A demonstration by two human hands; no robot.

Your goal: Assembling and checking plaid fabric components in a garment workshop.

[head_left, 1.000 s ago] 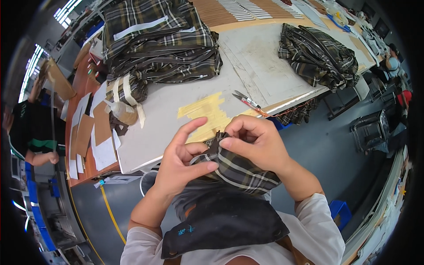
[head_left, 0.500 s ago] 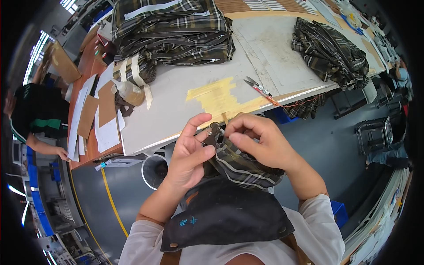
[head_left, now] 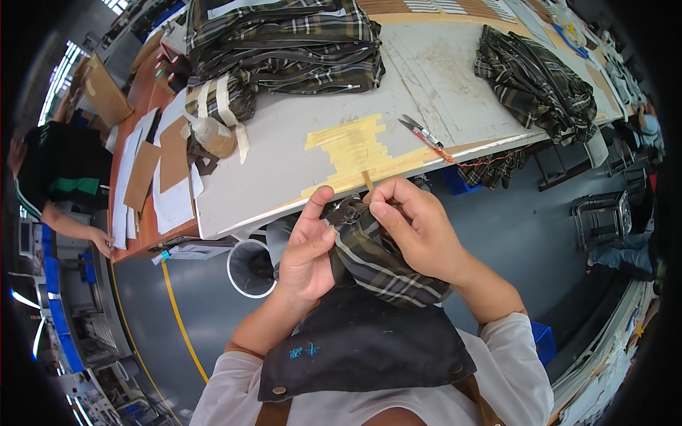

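A dark plaid cloth piece (head_left: 383, 266), striped in white and olive, hangs between my hands in front of the table edge. My left hand (head_left: 307, 252) grips its left side between thumb and fingers, with the index finger raised. My right hand (head_left: 419, 231) pinches the upper edge, thumb pressed against the curled fingers. Just beyond the fingertips, a thin flat stick (head_left: 367, 179) juts from the table edge over yellow tape (head_left: 341, 149). The cloth's lower part rests against my dark apron (head_left: 369, 348).
Thread snips (head_left: 423, 133) on an orange cord lie near the table edge. Folded plaid garments (head_left: 284, 53) are stacked at the back left, with a plaid heap (head_left: 536, 85) at right. A bottle (head_left: 213, 136) stands left. Below is a white-rimmed bin (head_left: 231, 270); a person (head_left: 64, 177) stands far left.
My right fingers have closed onto the cloth's upper edge, where a gap showed before. The cloth is turned so more of its plaid face shows. My left hand keeps its hold.
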